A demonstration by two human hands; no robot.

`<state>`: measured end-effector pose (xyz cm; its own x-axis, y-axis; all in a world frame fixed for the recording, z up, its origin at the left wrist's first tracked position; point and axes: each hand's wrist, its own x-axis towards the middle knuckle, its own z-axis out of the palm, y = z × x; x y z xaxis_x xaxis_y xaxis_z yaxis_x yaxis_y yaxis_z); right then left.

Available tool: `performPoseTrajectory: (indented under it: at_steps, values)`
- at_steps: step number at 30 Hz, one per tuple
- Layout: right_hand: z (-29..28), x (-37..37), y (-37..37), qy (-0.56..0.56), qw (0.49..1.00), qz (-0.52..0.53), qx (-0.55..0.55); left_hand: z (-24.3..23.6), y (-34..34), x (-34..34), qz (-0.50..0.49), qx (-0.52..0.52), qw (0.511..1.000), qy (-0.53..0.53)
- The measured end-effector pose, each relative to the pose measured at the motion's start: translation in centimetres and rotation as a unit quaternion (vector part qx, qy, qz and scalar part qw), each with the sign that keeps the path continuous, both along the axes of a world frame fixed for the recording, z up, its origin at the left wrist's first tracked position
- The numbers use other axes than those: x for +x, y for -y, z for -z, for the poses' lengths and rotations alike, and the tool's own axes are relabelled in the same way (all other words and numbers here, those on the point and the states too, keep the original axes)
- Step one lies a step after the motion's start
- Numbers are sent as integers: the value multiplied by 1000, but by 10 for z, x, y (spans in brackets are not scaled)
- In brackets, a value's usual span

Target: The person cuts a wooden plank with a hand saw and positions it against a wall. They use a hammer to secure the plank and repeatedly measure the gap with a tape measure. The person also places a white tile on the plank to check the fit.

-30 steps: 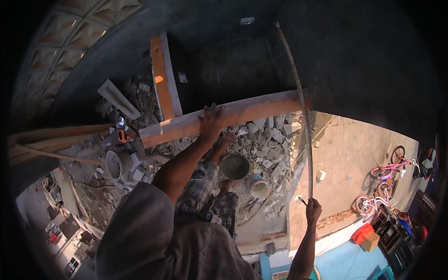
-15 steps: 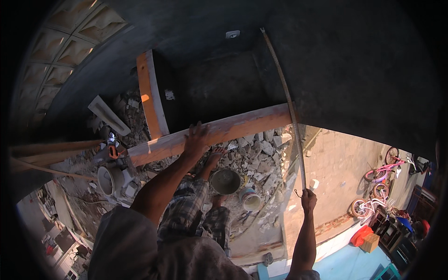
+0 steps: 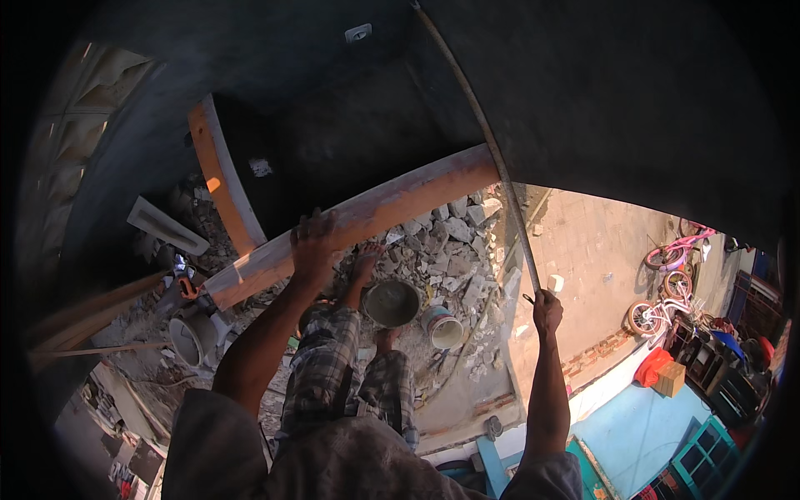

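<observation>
My right hand (image 3: 547, 312) is closed round the lower end of a long, thin pole (image 3: 478, 108). The pole runs up past the right end of an orange-faced beam (image 3: 392, 208) to the top of the view, against the dark wall. My left hand (image 3: 312, 242) lies on the beam's orange face, its fingers stretched over the upper edge and nothing held in them. A second orange piece (image 3: 222, 179) meets the beam near its left end and slants up and away from it.
Broken rubble (image 3: 450, 250) lies below the beam, around my bare feet. A round dark basin (image 3: 392, 303), a small bucket (image 3: 442, 328) and a larger pail (image 3: 193, 337) stand there. An orange-handled tool (image 3: 188, 288) rests left. Bicycles (image 3: 658, 312) stand far right.
The view has shifted, so beam and rubble sit further left and higher. My right hand keeps its hold on the pole, whose top now reaches the upper edge. My left hand stays on the beam.
</observation>
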<state>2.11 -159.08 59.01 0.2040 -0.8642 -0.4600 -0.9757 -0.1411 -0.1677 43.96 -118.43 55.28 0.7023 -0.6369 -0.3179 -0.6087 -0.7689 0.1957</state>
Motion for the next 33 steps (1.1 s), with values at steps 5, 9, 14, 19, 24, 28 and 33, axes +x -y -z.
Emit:
performPoseTrajectory:
  at_steps: [5,9,14,19,24,28,33]
  values:
    - [-3,10,-7,6,1000,4,-8,-1,-3,3,10,9,1000,6]
    - [-4,7,-7,-12,1000,-11,-23,7,-6,4,8,-26,999,-23]
    - [-7,3,-7,-19,999,-23,-34,-7,41,5,5,-57,997,-52]
    - [-15,13,-7,-21,999,-27,-36,1,141,9,29,-107,992,-54]
    - [-16,13,-6,-45,998,-30,-26,17,182,6,19,-120,988,-90]
    - [-14,3,-7,-27,999,-19,-33,11,178,1,24,-172,981,-87]
    - [-16,8,-7,-33,999,-9,-16,14,176,1,21,-174,983,-60]
